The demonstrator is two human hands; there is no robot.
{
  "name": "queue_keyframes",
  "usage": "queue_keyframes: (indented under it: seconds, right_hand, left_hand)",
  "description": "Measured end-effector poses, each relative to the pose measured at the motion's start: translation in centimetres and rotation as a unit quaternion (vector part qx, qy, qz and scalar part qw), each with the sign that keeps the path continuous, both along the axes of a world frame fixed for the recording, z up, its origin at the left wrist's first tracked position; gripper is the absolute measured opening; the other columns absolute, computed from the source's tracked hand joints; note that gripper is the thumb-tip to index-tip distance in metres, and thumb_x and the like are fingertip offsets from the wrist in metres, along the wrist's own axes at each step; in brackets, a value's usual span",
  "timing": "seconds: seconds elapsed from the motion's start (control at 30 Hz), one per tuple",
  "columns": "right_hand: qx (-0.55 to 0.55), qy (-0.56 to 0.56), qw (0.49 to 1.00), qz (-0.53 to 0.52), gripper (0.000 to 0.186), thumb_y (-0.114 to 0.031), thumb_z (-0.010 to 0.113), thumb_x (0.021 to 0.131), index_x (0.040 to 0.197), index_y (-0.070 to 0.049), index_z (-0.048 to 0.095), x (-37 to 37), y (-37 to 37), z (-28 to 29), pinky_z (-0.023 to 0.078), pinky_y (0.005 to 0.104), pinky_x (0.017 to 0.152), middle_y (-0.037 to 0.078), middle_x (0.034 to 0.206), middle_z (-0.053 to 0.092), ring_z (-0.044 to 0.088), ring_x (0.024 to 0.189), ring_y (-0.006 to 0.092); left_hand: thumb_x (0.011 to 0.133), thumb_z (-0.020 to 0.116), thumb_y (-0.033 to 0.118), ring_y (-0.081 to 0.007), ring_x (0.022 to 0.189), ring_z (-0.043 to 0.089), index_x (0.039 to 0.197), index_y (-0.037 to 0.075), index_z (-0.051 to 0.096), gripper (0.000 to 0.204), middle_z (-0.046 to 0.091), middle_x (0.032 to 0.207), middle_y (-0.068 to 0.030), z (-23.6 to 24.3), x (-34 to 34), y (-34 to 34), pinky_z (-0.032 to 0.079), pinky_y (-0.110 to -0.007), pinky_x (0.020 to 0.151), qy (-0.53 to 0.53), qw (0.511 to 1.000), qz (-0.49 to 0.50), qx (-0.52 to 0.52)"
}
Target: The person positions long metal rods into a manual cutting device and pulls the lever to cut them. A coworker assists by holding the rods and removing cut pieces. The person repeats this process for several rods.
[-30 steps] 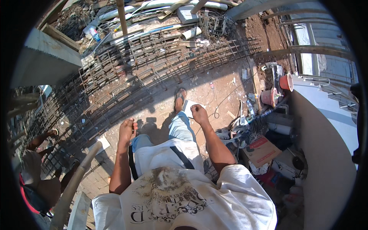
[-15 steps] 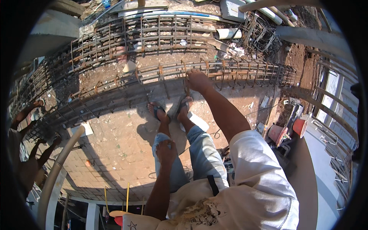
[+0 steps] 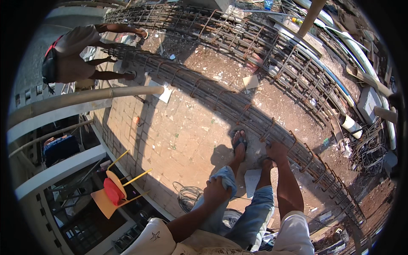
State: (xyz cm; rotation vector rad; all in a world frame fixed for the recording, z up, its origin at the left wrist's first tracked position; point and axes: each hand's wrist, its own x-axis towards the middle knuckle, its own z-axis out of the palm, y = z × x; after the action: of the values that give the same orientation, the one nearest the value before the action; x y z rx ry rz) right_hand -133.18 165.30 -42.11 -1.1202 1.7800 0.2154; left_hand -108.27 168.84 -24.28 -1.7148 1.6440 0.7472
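My right hand (image 3: 276,153) is closed on the near edge of a long, narrow rebar cage (image 3: 216,94), beside one of its rusty stirrups. Which bar the fingers wrap is hidden, and so is anything else in the grip. The cage lies slantwise from the upper left to the lower right, just past my sandalled feet. My left hand (image 3: 216,191) rests at the bent knee of my rolled-up jeans (image 3: 250,214). Its fingers are curled in, and the palm side does not show.
A wider rebar cage (image 3: 255,44) lies beyond. At the upper left another person (image 3: 72,53) bends with arms by the cage's far end. A bamboo pole (image 3: 85,97) juts in from the left. Coiled cable (image 3: 189,196), a yellow-legged chair (image 3: 111,199) and tangled wire (image 3: 367,146) lie around.
My view has swung left, bringing the other person and the chair into sight. The right hand stays at the narrow cage; the left hand remains at my knee.
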Motion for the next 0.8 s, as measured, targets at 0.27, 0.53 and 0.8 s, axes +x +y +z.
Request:
queue_keyframes:
  seconds: [0.27,0.53,0.8]
  right_hand:
    - [-0.021,0.092,0.994,-0.061,0.041,-0.042,0.053,0.085,0.101,-0.007,0.067,1.0,1.3,-1.4,0.049,0.0457,0.087,0.020,0.103,0.066,0.063,0.099,0.0366]
    - [-0.136,0.267,0.951,-0.075,0.058,-0.038,0.058,0.082,0.129,-0.006,0.046,4.5,3.5,4.2,0.033,0.0483,0.101,0.019,0.127,0.048,0.045,0.119,0.0356]
    - [0.062,0.140,0.988,0.011,0.049,-0.040,0.053,0.085,0.123,-0.009,0.053,8.6,11.0,21.8,0.047,0.0412,0.091,0.020,0.115,0.061,0.059,0.108,0.0347]
  left_hand:
    - [0.076,0.056,0.046,-0.0417,0.111,0.054,0.119,0.000,0.053,0.063,0.054,0.120,-0.0260,-2.2,2.3,0.8,0.045,-0.047,0.094,0.024,0.997,-0.062,0.037]
    - [0.078,0.058,0.048,-0.0395,0.104,0.058,0.110,0.001,0.061,0.056,0.057,0.115,-0.0243,-1.7,7.5,1.5,0.046,-0.046,0.092,0.109,0.994,-0.010,-0.004]
    - [0.083,0.057,0.051,-0.0287,0.085,0.065,0.101,0.002,0.066,0.053,0.066,0.086,-0.0176,3.6,20.5,-0.3,0.050,-0.040,0.076,0.268,0.937,0.222,0.035]
